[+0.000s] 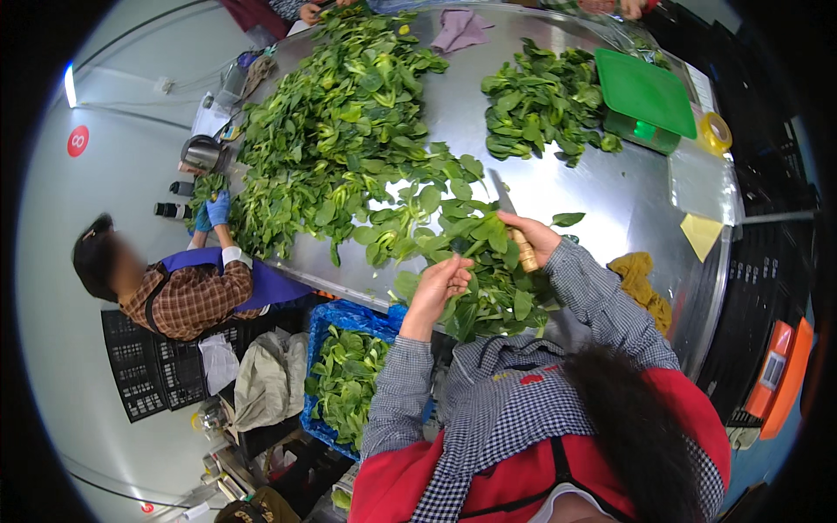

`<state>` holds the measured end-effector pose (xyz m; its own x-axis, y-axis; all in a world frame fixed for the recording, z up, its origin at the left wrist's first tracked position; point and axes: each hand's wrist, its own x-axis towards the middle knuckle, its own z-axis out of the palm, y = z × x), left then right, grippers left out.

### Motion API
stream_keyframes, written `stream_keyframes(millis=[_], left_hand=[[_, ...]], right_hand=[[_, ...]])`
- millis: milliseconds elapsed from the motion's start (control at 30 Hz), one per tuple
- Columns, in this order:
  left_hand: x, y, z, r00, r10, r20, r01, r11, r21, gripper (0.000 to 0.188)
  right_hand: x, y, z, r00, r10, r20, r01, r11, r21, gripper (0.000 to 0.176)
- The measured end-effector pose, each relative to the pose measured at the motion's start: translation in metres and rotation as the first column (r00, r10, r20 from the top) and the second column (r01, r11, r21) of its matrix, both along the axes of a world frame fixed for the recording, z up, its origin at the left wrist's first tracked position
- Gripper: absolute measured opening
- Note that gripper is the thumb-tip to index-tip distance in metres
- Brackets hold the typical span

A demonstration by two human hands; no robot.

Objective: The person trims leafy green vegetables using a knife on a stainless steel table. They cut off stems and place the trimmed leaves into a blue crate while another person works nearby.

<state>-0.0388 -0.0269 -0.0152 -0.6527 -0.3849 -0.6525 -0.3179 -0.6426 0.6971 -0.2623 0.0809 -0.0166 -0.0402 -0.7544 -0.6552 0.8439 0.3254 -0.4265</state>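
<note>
My right hand [537,240] grips the wooden handle [525,252] of a knife, whose metal blade [502,189] points away from me over the table. Green leaves [487,229] lie against its fingertips; whether they are held too cannot be told. My left hand [443,286] is just left of it, over the near heap of leafy greens [497,294], fingers curled. A dark leaf is close to its fingertips, and I cannot make out whether they pinch it. Loose leafy plants [386,242] spread leftward from the near heap towards a large pile of greens [340,137].
A smaller greens pile [543,98] sits beside a green scale [644,91]. Near the right edge are a tape roll [716,133] and a mustard cloth [637,287]. A blue-lined crate [312,399] holds greens below the table edge. A gloved co-worker [186,281] handles greens at left.
</note>
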Motion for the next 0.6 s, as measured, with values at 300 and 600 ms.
stream_keyframes(millis=[300,600], left_hand=[[0.008,-0.091,-0.055,0.819,0.408,0.404,0.183,0.481,-0.858,0.025],[0.036,-0.123,-0.076,0.609,0.428,0.668,0.650,0.213,-0.729,0.033]], right_hand=[[-0.126,-0.050,0.023,0.050,0.085,-0.995,0.203,0.975,0.094,0.056],[-0.075,-0.039,-0.011,0.128,0.212,-0.969,0.009,0.977,0.215,0.046]])
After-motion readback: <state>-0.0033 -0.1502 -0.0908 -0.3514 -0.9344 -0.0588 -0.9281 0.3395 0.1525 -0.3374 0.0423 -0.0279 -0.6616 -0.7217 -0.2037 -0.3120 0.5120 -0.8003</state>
